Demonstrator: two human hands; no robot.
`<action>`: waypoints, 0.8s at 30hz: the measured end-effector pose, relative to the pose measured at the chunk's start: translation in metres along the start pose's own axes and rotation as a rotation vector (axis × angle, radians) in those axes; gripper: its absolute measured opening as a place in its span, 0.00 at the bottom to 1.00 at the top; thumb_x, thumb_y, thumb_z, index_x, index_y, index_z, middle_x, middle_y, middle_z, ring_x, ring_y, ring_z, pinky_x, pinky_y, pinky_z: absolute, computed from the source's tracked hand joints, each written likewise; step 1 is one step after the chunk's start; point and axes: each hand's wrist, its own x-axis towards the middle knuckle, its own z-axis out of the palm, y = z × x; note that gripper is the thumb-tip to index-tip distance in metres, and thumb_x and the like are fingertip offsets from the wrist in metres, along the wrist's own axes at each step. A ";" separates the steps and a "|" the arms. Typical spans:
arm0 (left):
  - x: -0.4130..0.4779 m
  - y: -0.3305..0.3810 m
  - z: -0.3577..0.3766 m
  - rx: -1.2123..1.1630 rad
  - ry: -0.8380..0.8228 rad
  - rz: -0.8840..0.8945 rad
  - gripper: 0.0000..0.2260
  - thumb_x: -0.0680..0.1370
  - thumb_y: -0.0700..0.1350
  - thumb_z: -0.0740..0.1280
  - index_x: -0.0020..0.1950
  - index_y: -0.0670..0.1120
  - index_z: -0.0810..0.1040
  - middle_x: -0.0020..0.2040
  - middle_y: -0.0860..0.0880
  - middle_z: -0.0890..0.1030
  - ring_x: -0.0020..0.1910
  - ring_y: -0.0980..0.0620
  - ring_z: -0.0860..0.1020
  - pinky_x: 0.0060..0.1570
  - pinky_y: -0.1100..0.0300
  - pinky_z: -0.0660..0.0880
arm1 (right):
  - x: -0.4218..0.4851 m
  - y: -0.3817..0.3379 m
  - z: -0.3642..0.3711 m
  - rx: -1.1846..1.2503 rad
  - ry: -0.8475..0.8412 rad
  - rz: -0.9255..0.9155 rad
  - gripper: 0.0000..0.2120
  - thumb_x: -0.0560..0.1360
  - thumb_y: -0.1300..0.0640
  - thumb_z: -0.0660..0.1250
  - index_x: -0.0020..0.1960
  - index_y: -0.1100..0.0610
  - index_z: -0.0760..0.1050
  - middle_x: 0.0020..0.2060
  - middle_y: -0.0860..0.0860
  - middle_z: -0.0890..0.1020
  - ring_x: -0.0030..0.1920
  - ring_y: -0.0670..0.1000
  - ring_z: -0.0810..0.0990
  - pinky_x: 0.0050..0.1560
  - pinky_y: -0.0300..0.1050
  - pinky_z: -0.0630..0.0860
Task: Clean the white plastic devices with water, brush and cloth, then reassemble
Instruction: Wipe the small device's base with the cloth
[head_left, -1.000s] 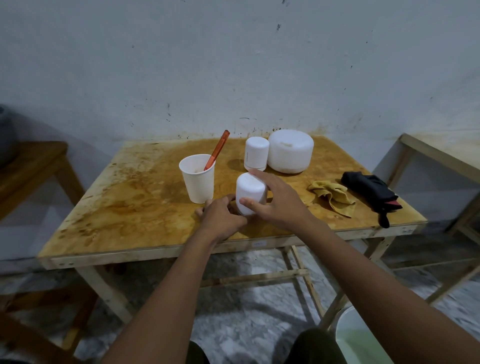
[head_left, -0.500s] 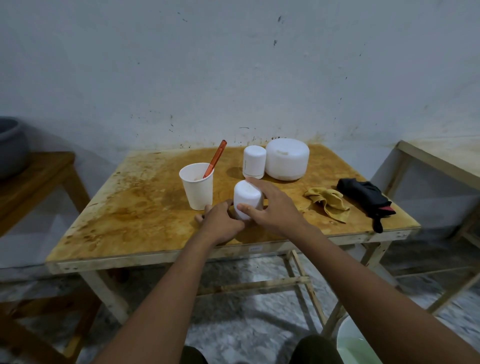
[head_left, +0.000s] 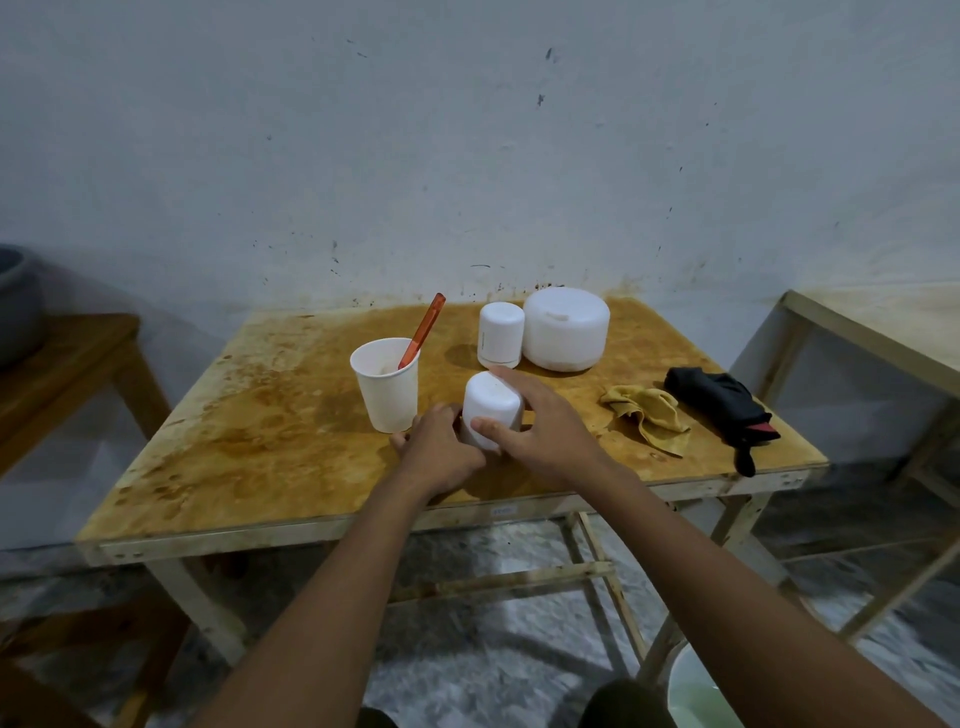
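Three white plastic devices on the stained wooden counter (head_left: 260, 415). One, a small white rounded plastic cylinder (head_left: 491, 408), is near the front middle, just right of one white paper cup (head_left: 385, 387). Both hands hold it: left hand (head_left: 441, 454) grip curled at its lower left, right hand (head_left: 550, 428) grip wrapped over top, thumb on front. Behind stand one second small white cylinder (head_left: 500, 335) and one large white plastic dome (head_left: 565, 328). One orange-handled brush (head_left: 423, 330) stands in the cup. To the right lie one crumpled yellow cloth (head_left: 647, 415) and one black bundle (head_left: 719, 402).
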 end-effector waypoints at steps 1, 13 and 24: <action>0.001 0.000 0.001 -0.024 -0.002 0.004 0.25 0.72 0.44 0.72 0.68 0.51 0.70 0.64 0.49 0.75 0.67 0.46 0.70 0.74 0.41 0.55 | 0.001 0.000 -0.003 0.009 -0.028 0.012 0.35 0.74 0.40 0.69 0.77 0.46 0.60 0.73 0.47 0.68 0.70 0.49 0.67 0.68 0.48 0.68; 0.002 -0.005 0.004 -0.035 0.023 -0.009 0.25 0.73 0.45 0.73 0.68 0.52 0.70 0.64 0.50 0.75 0.67 0.46 0.70 0.75 0.42 0.53 | -0.003 -0.002 0.002 0.121 -0.025 0.044 0.30 0.76 0.41 0.66 0.74 0.48 0.62 0.70 0.47 0.71 0.66 0.48 0.71 0.57 0.40 0.70; 0.009 -0.004 0.002 -0.219 0.084 0.045 0.30 0.66 0.53 0.80 0.63 0.51 0.71 0.58 0.53 0.77 0.58 0.52 0.74 0.61 0.51 0.70 | 0.049 -0.001 -0.044 -0.056 0.051 0.140 0.27 0.78 0.39 0.61 0.73 0.49 0.66 0.61 0.47 0.78 0.59 0.51 0.77 0.59 0.51 0.75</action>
